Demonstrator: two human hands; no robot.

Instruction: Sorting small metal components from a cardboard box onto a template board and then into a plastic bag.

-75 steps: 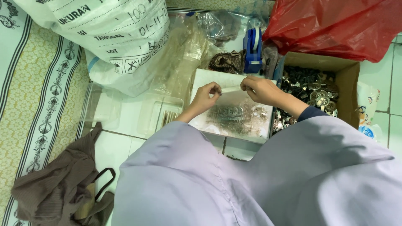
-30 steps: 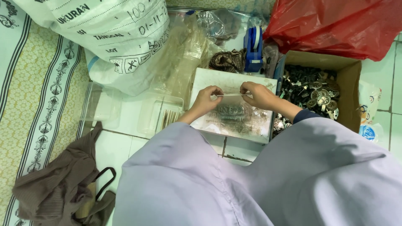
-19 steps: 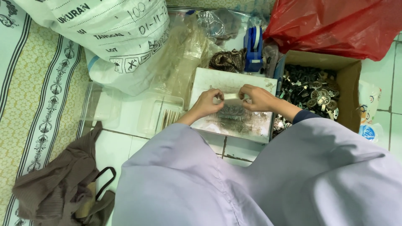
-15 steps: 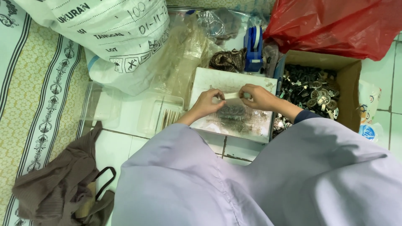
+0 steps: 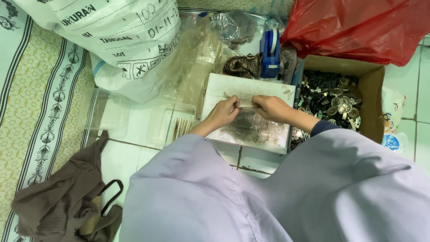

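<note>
Since the earlier frames both my hands have drawn together at the middle of the frame, my left hand (image 5: 223,112) and my right hand (image 5: 271,107) each pinching one end of a small clear plastic packet (image 5: 245,103) stretched between them. It hangs just above a stained white board (image 5: 224,86) on the tiled floor. Right of it sits a cardboard box (image 5: 371,103) of small metal parts (image 5: 331,96), with a blue tape dispenser (image 5: 270,54) above centre.

Home packing spot: tiled floor (image 5: 130,134), sacks (image 5: 121,40)
</note>
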